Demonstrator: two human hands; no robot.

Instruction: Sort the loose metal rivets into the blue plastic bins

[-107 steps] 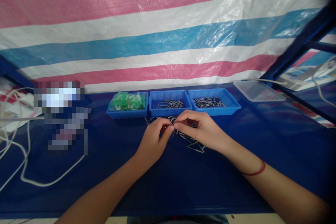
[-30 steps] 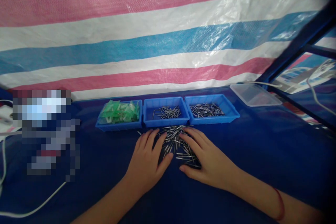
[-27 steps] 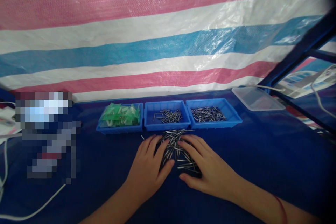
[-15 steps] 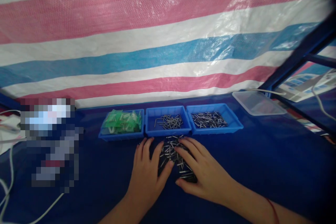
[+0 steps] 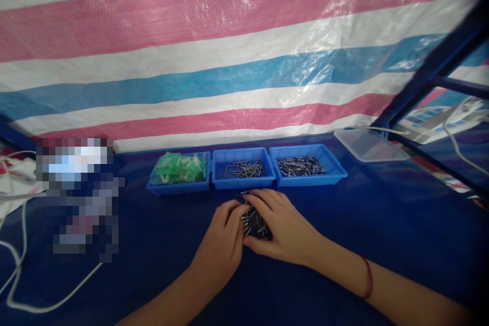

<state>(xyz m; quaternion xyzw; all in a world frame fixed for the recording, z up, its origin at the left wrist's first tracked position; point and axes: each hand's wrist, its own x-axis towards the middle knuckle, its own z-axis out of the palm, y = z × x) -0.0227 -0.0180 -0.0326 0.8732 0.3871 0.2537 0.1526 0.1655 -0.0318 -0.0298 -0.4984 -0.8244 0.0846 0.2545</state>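
Observation:
A heap of short, thin metal rods (image 5: 255, 224), dark and silvery, lies on the dark blue tabletop between my hands. From the left, my left hand (image 5: 222, 237) rests against the heap with bent fingers; its thumb is mostly hidden. On the other side my right hand (image 5: 284, 224) curves over the heap, thumb apart from the fingers and pieces showing between them. The fingertips of both hands nearly meet at the top of the heap. Neither hand has lifted anything off the table. A thin red band (image 5: 367, 277) circles my right wrist.
Behind the heap, three blue trays stand in a row: the left tray (image 5: 179, 191) holds green packets (image 5: 179, 168), the middle tray (image 5: 244, 182) and right tray (image 5: 313, 180) hold metal pieces. A clear lid (image 5: 370, 145) lies back right. White cables (image 5: 25, 265) run at left.
My hands have moved closer together, squeezing the heap of metal rods narrower. My left hand's fingers, spread before, are now closer together. The view has shifted slightly.

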